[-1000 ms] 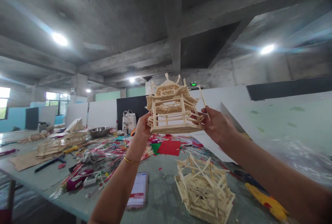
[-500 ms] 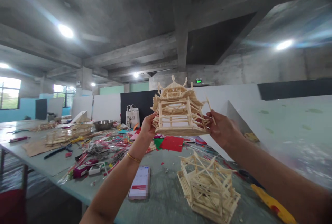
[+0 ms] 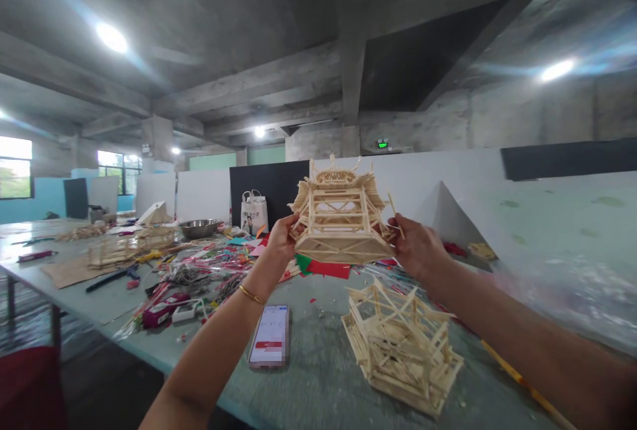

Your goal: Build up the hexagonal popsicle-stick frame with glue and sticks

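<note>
Ok so the big greenish surface (image 3: 313, 383) is filling most of the lower view, and a messy spread of plastic and coloured bits (image 3: 209, 277) is covering a good chunk of its left and middle. Next biggest is the stick pavilion (image 3: 342, 217): it's hanging in the air above the surface, sitting pretty much upright between two hands, underside tipping slightly into view. A second stick frame (image 3: 405, 354), this one roofless, is resting on the surface below it, a bit to the right.

Hands now. The left hand (image 3: 284, 236) is gripping the pavilion's left edge, fingers closing in on it. The right hand (image 3: 417, 244) is steadying the opposite edge, fingers drawing in narrow there while also pinching something thin. A phone (image 3: 270, 337) is lying face up with its screen glowing, near the left forearm. Some red sheet (image 3: 331, 269) is peeking out under the pavilion. That thin thing? A stick (image 3: 392, 204), poking up just beside the roof. Tiniest bit: a gold bracelet (image 3: 251, 295) is circling the left wrist.
</note>
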Motion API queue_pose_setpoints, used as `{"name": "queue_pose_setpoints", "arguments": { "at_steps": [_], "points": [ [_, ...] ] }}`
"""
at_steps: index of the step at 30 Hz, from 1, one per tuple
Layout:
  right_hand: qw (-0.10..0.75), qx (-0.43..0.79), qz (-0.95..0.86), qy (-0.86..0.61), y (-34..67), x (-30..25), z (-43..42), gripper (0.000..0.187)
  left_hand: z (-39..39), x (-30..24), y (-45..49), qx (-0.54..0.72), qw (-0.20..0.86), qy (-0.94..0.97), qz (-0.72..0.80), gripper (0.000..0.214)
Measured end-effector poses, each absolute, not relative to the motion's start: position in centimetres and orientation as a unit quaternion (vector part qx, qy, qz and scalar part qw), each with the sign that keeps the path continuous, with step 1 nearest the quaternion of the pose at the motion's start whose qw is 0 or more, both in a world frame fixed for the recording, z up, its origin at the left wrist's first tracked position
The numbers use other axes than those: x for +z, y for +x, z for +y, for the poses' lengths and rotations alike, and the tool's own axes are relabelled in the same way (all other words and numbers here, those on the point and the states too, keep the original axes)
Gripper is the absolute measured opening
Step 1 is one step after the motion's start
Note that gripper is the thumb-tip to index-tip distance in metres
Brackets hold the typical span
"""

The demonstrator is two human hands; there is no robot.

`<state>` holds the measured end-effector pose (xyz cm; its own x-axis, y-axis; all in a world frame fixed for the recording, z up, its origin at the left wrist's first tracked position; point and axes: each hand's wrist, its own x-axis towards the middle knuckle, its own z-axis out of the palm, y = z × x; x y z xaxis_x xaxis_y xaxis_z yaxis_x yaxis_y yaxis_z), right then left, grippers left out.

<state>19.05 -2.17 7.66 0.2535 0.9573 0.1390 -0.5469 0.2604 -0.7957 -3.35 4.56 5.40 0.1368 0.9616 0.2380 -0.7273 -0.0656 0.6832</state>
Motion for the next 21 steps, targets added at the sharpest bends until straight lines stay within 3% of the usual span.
{"name": "queue_pose_setpoints", "arguments": {
  "at_steps": [21],
  "points": [
    [0.731, 0.512, -0.296, -0.341, 18.48, 7.66, -2.19, 0.023, 4.28, 5.61, -3.32, 0.639, 0.661, 0.346, 0.188, 0.014]
  ]
}}
